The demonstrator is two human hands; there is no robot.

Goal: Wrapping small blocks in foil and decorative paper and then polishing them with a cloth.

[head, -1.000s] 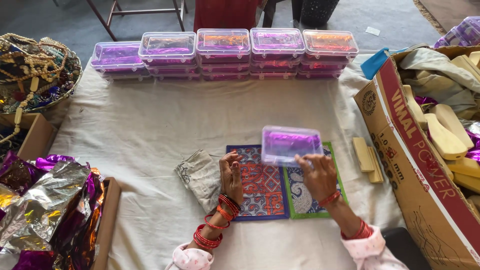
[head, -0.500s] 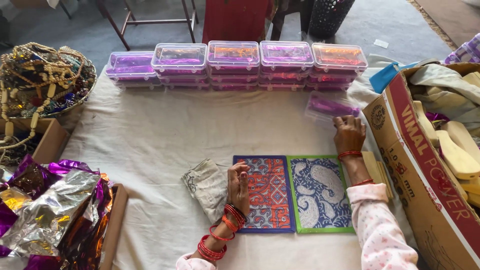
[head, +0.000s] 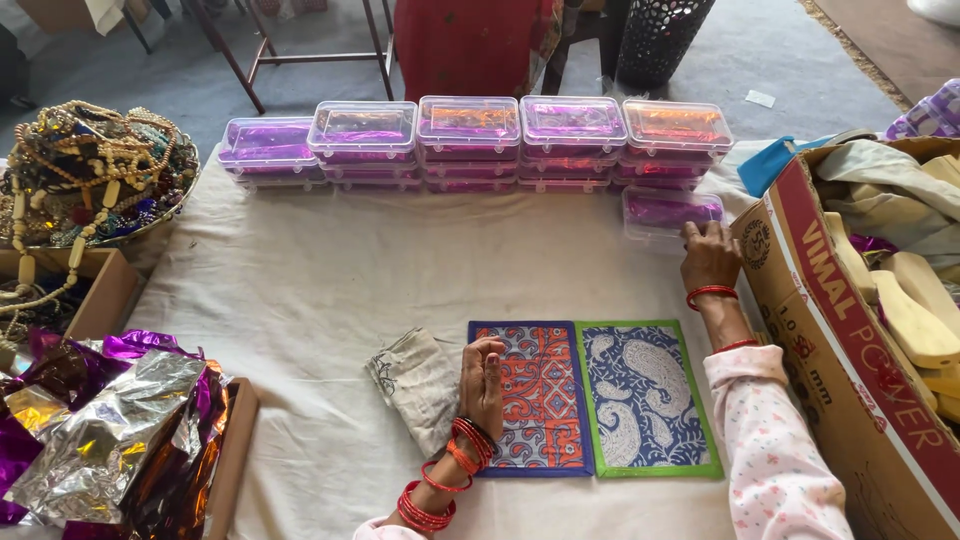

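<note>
A: Right hand [head: 709,257], position?
B: Stretched toward the far right corner of the cloth-covered table [head: 300,270]. Fingers are laid on the near edge of a clear plastic box [head: 668,213] with purple foil inside. Whether it is gripped or only touched cannot be told.
A: Box location?
B: Set on the cloth just in front of the right end of the row of stacked boxes [head: 470,143] along the far edge, close beside the cardboard carton [head: 850,330].
A: Left hand [head: 482,383]?
B: Held on edge, fingers straight and together, nothing grasped. It is rested on the left edge of the red-and-blue patterned mat [head: 532,395], near the near edge. A folded grey cloth pouch [head: 418,380] is noted just to its left; a green-bordered paisley mat [head: 646,397] adjoins on the right.
</note>
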